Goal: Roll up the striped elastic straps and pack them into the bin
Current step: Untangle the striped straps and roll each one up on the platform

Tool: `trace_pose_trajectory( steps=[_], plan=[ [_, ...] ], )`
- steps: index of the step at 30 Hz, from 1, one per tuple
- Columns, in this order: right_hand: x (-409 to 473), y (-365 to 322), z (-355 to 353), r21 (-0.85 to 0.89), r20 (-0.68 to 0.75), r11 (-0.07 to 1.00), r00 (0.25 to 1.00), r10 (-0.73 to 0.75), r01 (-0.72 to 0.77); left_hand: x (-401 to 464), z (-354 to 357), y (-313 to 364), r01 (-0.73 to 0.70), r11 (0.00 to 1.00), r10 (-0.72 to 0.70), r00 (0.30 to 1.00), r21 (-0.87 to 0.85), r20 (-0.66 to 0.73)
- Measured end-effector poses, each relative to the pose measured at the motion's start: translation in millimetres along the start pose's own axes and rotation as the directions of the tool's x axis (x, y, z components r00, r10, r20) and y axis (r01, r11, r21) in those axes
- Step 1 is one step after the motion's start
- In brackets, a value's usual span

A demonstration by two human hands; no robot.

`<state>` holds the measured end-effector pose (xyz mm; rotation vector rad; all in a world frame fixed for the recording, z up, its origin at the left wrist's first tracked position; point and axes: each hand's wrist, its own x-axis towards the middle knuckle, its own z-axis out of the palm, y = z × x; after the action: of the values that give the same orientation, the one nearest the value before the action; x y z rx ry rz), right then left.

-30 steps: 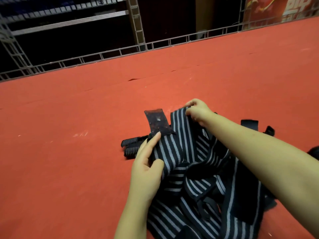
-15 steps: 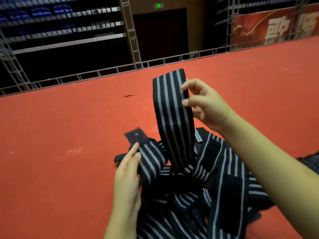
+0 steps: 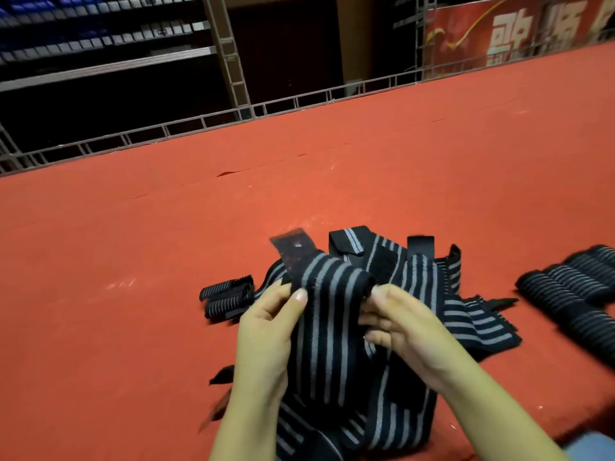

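A black strap with grey stripes (image 3: 327, 314) is held up over a tangled pile of like straps (image 3: 426, 294) on the red surface. My left hand (image 3: 266, 331) pinches its left edge with thumb on top. My right hand (image 3: 402, 331) grips its right edge, fingers curled round the folded top. A dark flap (image 3: 291, 249) sticks up behind the fold. Rolled straps lie at the left (image 3: 226, 296) and at the right (image 3: 572, 287). No bin is in view.
The red carpeted surface (image 3: 133, 261) stretches far to the back, ending at a metal truss rail (image 3: 199, 123). Dark shelving and a red banner (image 3: 519, 31) stand beyond it. A bit of blue cloth shows at the bottom right corner.
My right hand has brought the raised strap down from head height. Both hands now hold its folded top edge close together above the pile. The view has shifted right, revealing rolled straps there.
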<state>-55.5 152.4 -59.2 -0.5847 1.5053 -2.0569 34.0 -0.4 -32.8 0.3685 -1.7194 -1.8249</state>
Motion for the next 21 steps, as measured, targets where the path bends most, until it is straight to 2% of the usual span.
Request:
trace_pose_trajectory(
  steps=[2, 4, 6, 8, 10, 13, 15, 18, 21],
  plan=[
    [7, -9, -1, 0.134, -0.087, 0.991, 0.996, 0.034, -0.022, -5, 2, 2, -0.067, 0.994, 0.061, 0.996, 0.090, 0.068],
    [13, -21, 0, 0.220, -0.190, 0.975, 0.982, 0.019, 0.024, -8, 1, 2, -0.124, 0.977, 0.098, 0.984, 0.175, 0.149],
    [18, -29, 0, 0.216, -0.303, 0.970, 0.952, -0.045, 0.115, -12, 1, 2, -0.166, 0.956, 0.113, 0.970, 0.243, 0.215],
    [22, -33, 0, 0.156, -0.335, 0.970, 0.934, -0.124, 0.185, -14, 0, 1, -0.165, 0.949, 0.105, 0.969, 0.270, 0.223],
    [23, -34, -1, 0.142, -0.312, 0.967, 0.936, -0.160, 0.213, -14, 0, 1, -0.137, 0.960, 0.098, 0.981, 0.243, 0.167],
    [20, -34, -2, 0.139, -0.254, 0.964, 0.949, -0.187, 0.227, -10, -1, 2, -0.033, 0.995, 0.033, 0.999, 0.090, -0.001],
    [17, -33, -3, 0.119, -0.243, 0.966, 0.950, -0.196, 0.230, -9, -1, 1, 0.007, 0.998, -0.001, 0.996, 0.068, -0.090],
    [15, -33, -4, 0.086, -0.291, 0.964, 0.932, -0.217, 0.251, -6, 1, -2, 0.001, 0.991, 0.025, 0.980, 0.132, -0.200],
    [14, -37, -7, 0.057, -0.347, 0.959, 0.907, -0.240, 0.276, -5, 2, -1, 0.056, 0.998, -0.047, 0.975, 0.038, -0.216]
  ],
)
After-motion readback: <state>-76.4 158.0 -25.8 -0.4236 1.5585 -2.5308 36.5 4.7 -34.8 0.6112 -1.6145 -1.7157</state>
